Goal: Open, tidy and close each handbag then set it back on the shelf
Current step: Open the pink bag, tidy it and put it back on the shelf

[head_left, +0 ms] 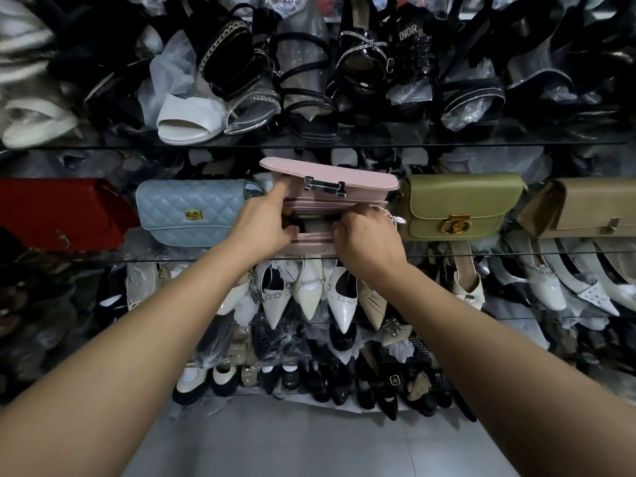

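A pink handbag with a silver clasp stands on the middle glass shelf, its flap lifted and its dark inside showing. My left hand grips the bag's left side, forefinger stretched up under the flap and thumb at the mouth. At the right of the opening, my right hand curls its fingers over the front edge. The fingertips of both hands are hidden in the bag.
On the same shelf stand a red bag, a quilted light blue bag, an olive green bag and a tan bag. Black sandals crowd the shelf above; white pointed shoes fill those below. Grey floor lies underneath.
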